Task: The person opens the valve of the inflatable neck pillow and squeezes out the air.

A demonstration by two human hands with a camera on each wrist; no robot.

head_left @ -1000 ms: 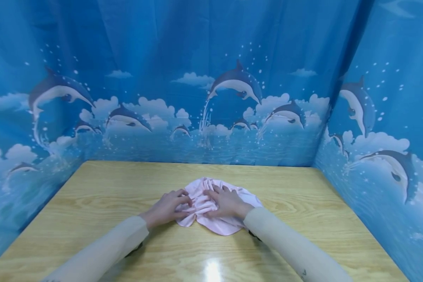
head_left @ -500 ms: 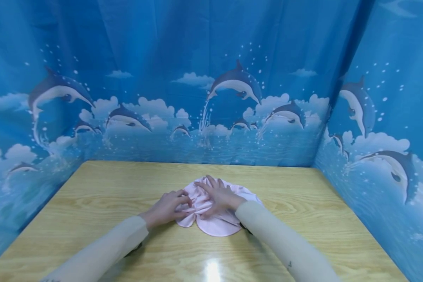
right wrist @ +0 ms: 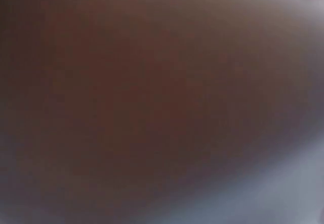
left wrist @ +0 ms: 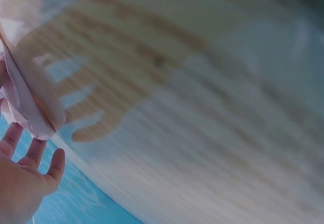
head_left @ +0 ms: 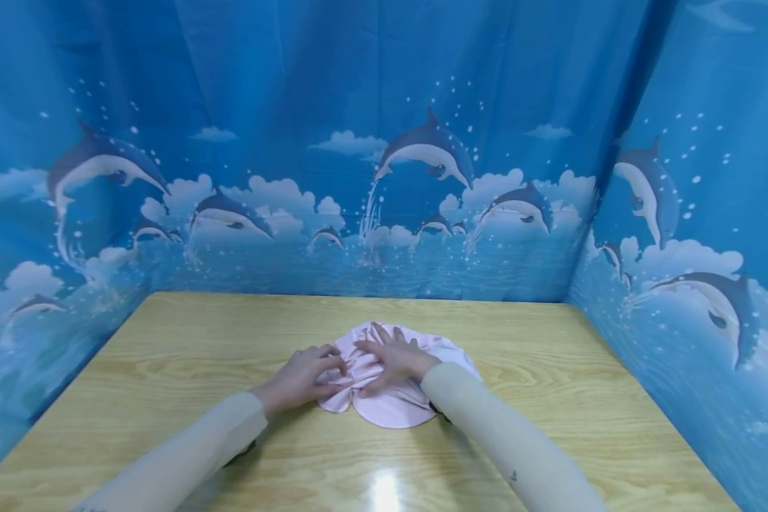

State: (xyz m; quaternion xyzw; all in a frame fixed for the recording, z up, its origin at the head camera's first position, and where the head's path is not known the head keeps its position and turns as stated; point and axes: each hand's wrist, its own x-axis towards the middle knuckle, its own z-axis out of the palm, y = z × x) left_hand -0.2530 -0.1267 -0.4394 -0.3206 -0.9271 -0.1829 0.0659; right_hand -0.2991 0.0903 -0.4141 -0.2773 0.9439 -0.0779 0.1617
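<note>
A pale pink cloth point(head_left: 393, 412) lies bunched on the table, its folds running in towards its left side. My left hand point(head_left: 301, 380) pinches its left edge with bent fingers. In the left wrist view, a fold of the cloth point(left wrist: 28, 102) rises just past the fingertips of my left hand point(left wrist: 25, 183); the thumb is out of sight. My right hand point(head_left: 393, 360) rests on top of the cloth, fingers spread over the wrinkles and thumb towards me. A blurred brown surface fills most of the right wrist view, hiding that hand's work.
The wood-grain table point(head_left: 217, 327) reaches back to a blue curtain point(head_left: 281, 263) printed with dolphins. Another curtain wall point(head_left: 697, 341) runs along the right side. Light glares off the table near its front.
My right hand has shifted a little left across the cloth, lifted and spread its fingers, then settled lower on it. My left hand has stayed at the cloth's left edge.
</note>
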